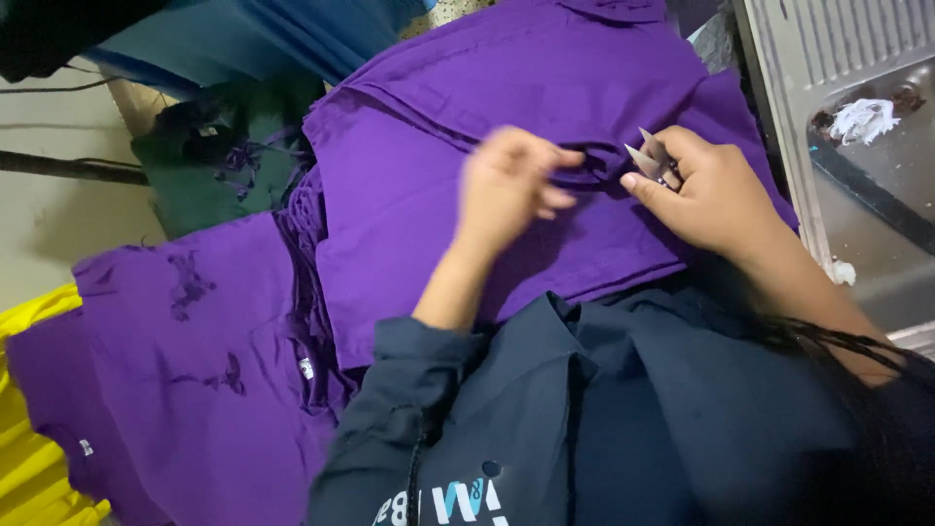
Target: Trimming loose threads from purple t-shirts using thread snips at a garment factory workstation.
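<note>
Nearest the camera is the person's dark navy jacket (604, 409), its sleeve running up to the left hand (506, 185), which is half-closed, fingers curled and pinching a small fold of the purple woven garment (438, 195) that lies flat in the middle of the scene. Just to the right, the right hand (711, 190) is closed around a pair of small silver thread snips (648, 156), the pointed blades sticking out toward the pinched fold and almost touching it — whether the blades are apart or shut I cannot tell. Judging by this, the step in hand is trimming a loose thread at the fold; the next move would call for keeping the cloth taut with the left fingers and bringing only the blade tips to the thread, clear of the fabric itself. To the near left lies a heap of more purple garments (185, 370), with a yellow cloth (29, 458) at the edge beside it. Farther left sits a crumpled dark green cloth (214, 166), and beyond it blue fabric (273, 34). At the far right stands a grey metal surface (857, 58) with a tuft of white thread waste (862, 119).
</note>
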